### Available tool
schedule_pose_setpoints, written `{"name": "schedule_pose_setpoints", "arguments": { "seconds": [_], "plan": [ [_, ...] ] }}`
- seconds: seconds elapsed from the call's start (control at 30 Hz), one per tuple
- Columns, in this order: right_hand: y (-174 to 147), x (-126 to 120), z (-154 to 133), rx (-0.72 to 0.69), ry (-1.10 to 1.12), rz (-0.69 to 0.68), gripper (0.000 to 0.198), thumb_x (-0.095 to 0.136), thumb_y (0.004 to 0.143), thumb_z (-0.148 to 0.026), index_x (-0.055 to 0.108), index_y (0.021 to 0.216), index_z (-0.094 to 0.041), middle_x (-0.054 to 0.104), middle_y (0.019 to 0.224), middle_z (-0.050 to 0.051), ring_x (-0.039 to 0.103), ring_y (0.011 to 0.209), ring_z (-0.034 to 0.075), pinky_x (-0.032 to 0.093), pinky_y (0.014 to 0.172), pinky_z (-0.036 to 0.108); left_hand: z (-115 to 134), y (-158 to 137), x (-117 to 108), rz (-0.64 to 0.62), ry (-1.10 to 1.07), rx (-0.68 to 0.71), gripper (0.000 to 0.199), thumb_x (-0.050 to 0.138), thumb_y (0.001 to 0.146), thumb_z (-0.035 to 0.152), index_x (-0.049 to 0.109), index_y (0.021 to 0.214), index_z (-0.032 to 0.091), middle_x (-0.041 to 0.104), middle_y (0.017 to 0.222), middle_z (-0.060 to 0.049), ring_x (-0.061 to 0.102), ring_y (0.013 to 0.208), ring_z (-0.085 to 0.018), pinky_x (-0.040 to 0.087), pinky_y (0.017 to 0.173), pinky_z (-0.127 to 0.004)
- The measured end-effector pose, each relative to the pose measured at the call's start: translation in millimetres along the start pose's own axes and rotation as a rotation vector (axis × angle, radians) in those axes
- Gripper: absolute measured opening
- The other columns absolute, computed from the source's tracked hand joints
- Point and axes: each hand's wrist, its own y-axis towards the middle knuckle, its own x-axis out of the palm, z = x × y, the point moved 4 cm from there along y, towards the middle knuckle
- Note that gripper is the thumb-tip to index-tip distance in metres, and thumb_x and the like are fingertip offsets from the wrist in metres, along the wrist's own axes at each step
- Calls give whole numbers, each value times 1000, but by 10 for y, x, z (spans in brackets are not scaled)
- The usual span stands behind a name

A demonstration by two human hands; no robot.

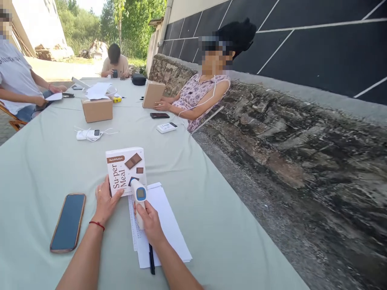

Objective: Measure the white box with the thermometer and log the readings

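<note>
My left hand (105, 198) grips the lower left side of a white box (136, 159) that reads "Su-per Meal" and shows chocolate pieces. The box stands tilted up, its front facing me. In my right hand (148, 221) is a white and blue infrared thermometer (138, 201), fingers wrapped round its handle. Its front end points at the box's lower right; whether the two touch I cannot tell. Beneath my right hand lie white paper sheets (165, 217), some with print, and a black pen (151, 259). To the left of my left arm a phone (68, 222) rests on the cloth.
On the green tablecloth (211, 225) are a white device with a cable (88, 134), a cardboard box (97, 110) under papers, a dark phone (159, 115) and a white device (166, 127). One person (208, 86) holds a carton (153, 94); others sit left and at the far end.
</note>
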Motion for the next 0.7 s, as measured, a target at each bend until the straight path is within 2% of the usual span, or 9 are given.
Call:
{"name": "schedule_pose_setpoints", "arguments": {
  "seconds": [0.1, 0.23, 0.3, 0.43, 0.7],
  "plan": [
    [25, 31, -40, -66, -43, 1, 38, 65, 80, -57, 61, 81, -19, 52, 63, -3, 42, 59, 13, 37, 56, 27, -32, -1, 9, -19, 15, 0, 50, 42, 94, 50, 45, 139, 28, 63, 133, -9, 54, 125, -32, 22, 114, -60],
    [55, 82, -51, -106, -79, 10, 38, 63, 80, -56, 60, 80, -19, 48, 64, -4, 40, 61, 13, 36, 60, 27, -34, 13, -20, -2, 19, 40, 49, 35, 97, 50, 49, 135, 23, 66, 124, -12, 59, 115, -31, 38, 104, -52],
    [67, 106, -44, -97, -85, 14, 38, 63, 79, -57, 59, 79, -19, 48, 64, -5, 40, 62, 13, 36, 60, 27, -26, 22, -46, 13, 25, 52, 50, 34, 97, 51, 48, 134, 21, 67, 121, -12, 60, 109, -30, 42, 100, -49],
    [94, 126, -40, -78, -77, 13, 40, 64, 77, -57, 60, 82, -18, 53, 68, -3, 43, 65, 14, 37, 63, 27, -8, 29, -85, 4, 55, 33, 48, 32, 97, 51, 48, 131, 22, 65, 125, -11, 59, 111, -29, 41, 100, -48],
    [145, 153, -57, -105, -30, -4, 46, 65, 73, -58, 66, 90, -15, 58, 72, -2, 47, 69, 15, 40, 69, 29, 16, 32, -122, 22, 107, -3, 51, 33, 97, 49, 42, 138, 21, 64, 129, -12, 59, 115, -30, 41, 101, -49]
  ]
}}
